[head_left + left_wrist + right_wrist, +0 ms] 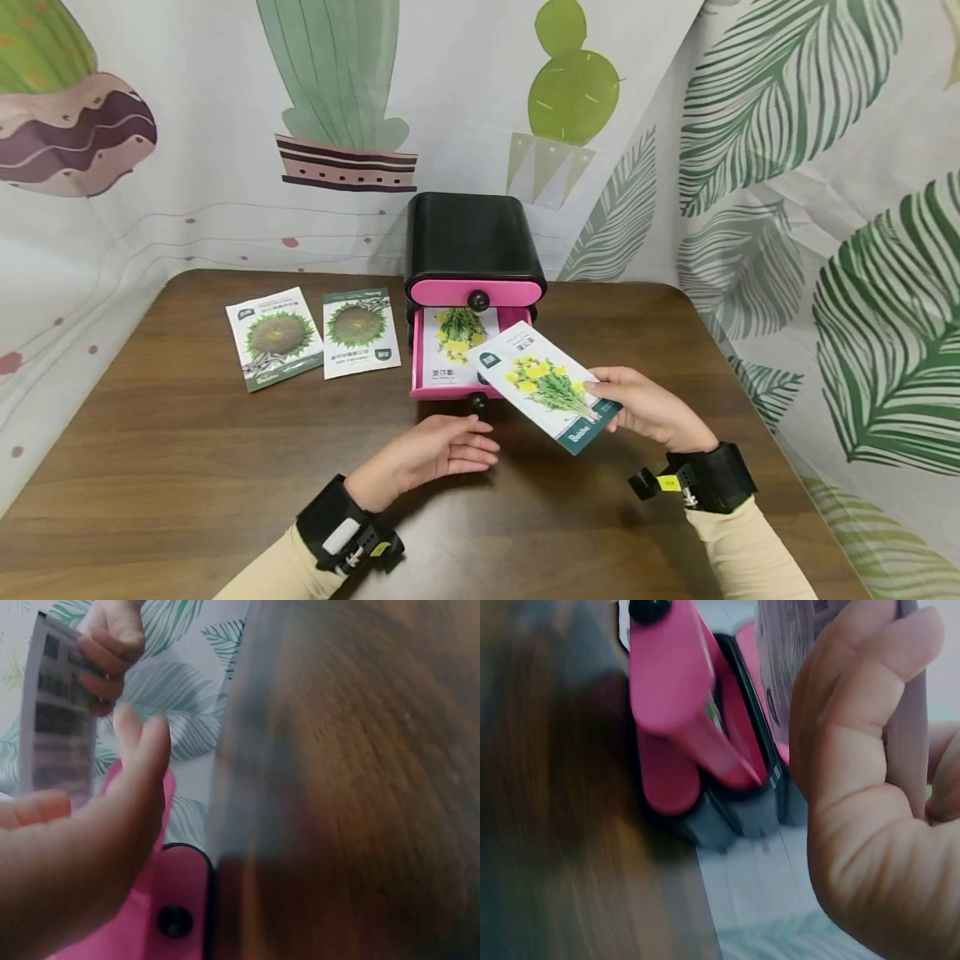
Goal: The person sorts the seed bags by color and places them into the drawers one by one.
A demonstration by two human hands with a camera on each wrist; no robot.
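Observation:
My right hand (651, 407) pinches a seed packet (551, 387) by its lower right corner, thumb on top. The packet is white with yellow flowers and a dark green band. It is tilted over the front right of a pulled-out pink drawer (418, 367). Inside that drawer lies another yellow-flower packet (450, 371), partly covered by the held one. My left hand (435, 454) hovers just in front of the drawer's black knob (477, 402), fingers loosely extended, holding nothing. In the left wrist view, the printed back of the held packet (56, 735) shows.
The drawer belongs to a black cabinet (472, 237) with a shut pink upper drawer (442, 292). Left of it, two sunflower-head packets (277, 337) (362, 333) lie on the brown wooden table (187, 467). A cloth printed with plants (465, 100) hangs behind.

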